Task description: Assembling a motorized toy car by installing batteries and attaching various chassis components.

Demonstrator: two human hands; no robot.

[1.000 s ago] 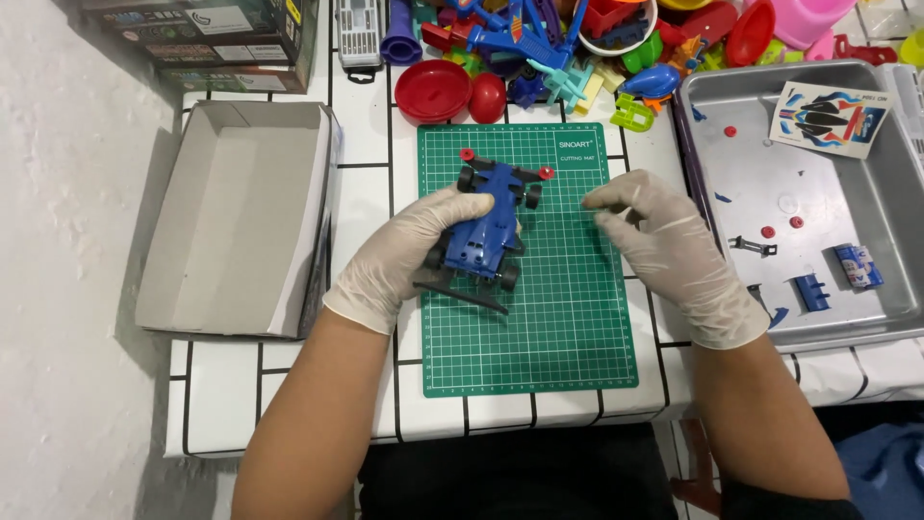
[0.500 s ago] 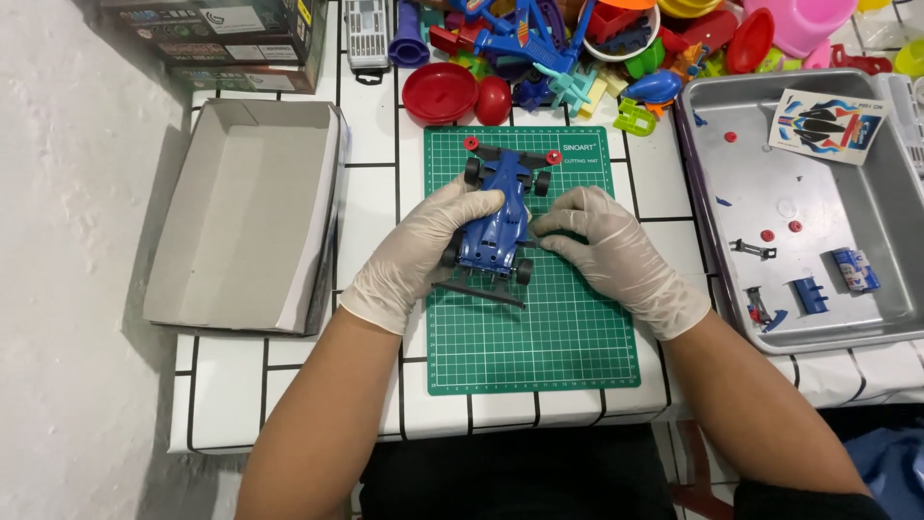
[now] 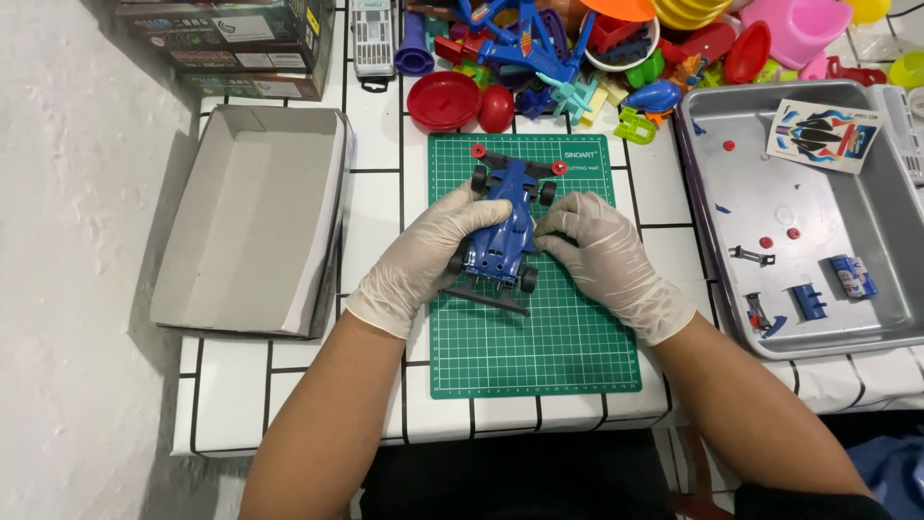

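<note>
- Two gloved hands close on one blue toy racing car (image 3: 505, 226) at the middle of the green cutting mat (image 3: 539, 347); everything else lies to the sides.
- Far left, an open grey cardboard box (image 3: 250, 226) sits on the white tiled table (image 3: 375, 207), nothing visible in it.
- The left hand (image 3: 423, 255) cups the car's left flank, fingers curled partly shut round the body near the rear wheel.
- The car itself looks largely put together: body on, four black wheels fitted, red rollers at the front, a dark wing at the back.
- The right hand (image 3: 602, 255) presses against the car's right side, fingers bent and fingertips on the body; whether it pinches a small part I cannot tell.
- Behind the mat, a heap of coloured plastic toys (image 3: 577, 58).
- Right, a metal tray (image 3: 895, 241) holds loose pieces apart from the car: a sticker sheet (image 3: 823, 135), red round bits, small blue parts. By my reckoning, these and the stickers remain to go on.
</note>
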